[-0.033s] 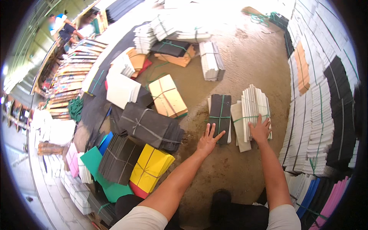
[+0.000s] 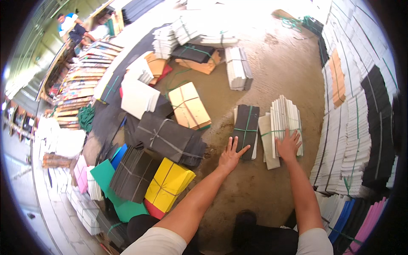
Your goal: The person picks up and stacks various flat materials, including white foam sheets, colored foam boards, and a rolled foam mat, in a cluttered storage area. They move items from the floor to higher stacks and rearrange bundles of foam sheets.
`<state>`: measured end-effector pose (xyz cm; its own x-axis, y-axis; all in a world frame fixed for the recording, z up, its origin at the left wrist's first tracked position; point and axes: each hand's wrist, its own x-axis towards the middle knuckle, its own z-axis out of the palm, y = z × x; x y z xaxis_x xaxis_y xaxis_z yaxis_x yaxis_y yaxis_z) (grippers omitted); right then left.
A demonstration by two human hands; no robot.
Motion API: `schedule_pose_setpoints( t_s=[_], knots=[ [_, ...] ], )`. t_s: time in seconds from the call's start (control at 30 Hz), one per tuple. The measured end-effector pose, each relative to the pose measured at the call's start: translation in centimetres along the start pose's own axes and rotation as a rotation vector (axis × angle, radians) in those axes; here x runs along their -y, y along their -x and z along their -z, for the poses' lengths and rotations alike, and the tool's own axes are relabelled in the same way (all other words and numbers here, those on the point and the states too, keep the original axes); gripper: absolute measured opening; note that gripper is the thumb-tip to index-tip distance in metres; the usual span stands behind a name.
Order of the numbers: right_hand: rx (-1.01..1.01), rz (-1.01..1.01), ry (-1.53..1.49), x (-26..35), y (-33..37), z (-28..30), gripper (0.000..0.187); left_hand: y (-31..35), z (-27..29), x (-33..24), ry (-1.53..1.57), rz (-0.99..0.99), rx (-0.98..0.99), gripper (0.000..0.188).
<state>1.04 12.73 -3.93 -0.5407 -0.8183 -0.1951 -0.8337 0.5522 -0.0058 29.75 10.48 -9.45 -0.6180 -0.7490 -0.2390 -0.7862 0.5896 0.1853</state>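
My left hand (image 2: 230,158) is spread open at the lower left corner of a black bundle (image 2: 245,127) of flat sheets tied crosswise with green strapping. Its fingertips reach the bundle's edge; whether they press on it, I cannot tell. My right hand (image 2: 288,146), fingers apart, rests against the near part of a white stack (image 2: 282,114) of sheets bound by green strapping. A loose-looking off-white piece (image 2: 268,146) leans out between the two bundles. Neither hand is closed around anything.
Left of me lie a dark grey bundle (image 2: 163,138), a yellow bundle (image 2: 168,183), a green sheet (image 2: 130,210) and a cream bundle (image 2: 190,105). Tall strapped stacks (image 2: 340,140) line the right side. Farther off stands a white bundle (image 2: 238,68); a person (image 2: 73,30) sits at far left.
The scene has shifted slightly rightward in view. Both hands keep the same open pose beside the same bundles.
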Motion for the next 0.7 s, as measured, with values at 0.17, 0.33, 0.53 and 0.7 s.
schedule_pose_setpoints(
  t_s=[0.17,0.33,0.53,0.7],
  knots=[
    [0.112,0.461,-0.26,8.6,4.3,0.8,0.084,3.7,5.2,2.8,-0.013,-0.015,0.113,0.089],
    [0.137,0.089,-0.535,14.8,3.1,-1.8,0.118,9.4,11.4,7.2,-0.467,-0.017,-0.203,0.094],
    [0.267,-0.134,-0.284,18.1,3.2,-2.2,0.149,15.9,16.4,11.9,-0.175,0.387,-0.192,0.104],
    [0.25,-0.192,-0.208,19.8,4.9,-0.9,0.143,19.2,14.4,15.4,-0.135,0.276,-0.194,0.107]
  ],
)
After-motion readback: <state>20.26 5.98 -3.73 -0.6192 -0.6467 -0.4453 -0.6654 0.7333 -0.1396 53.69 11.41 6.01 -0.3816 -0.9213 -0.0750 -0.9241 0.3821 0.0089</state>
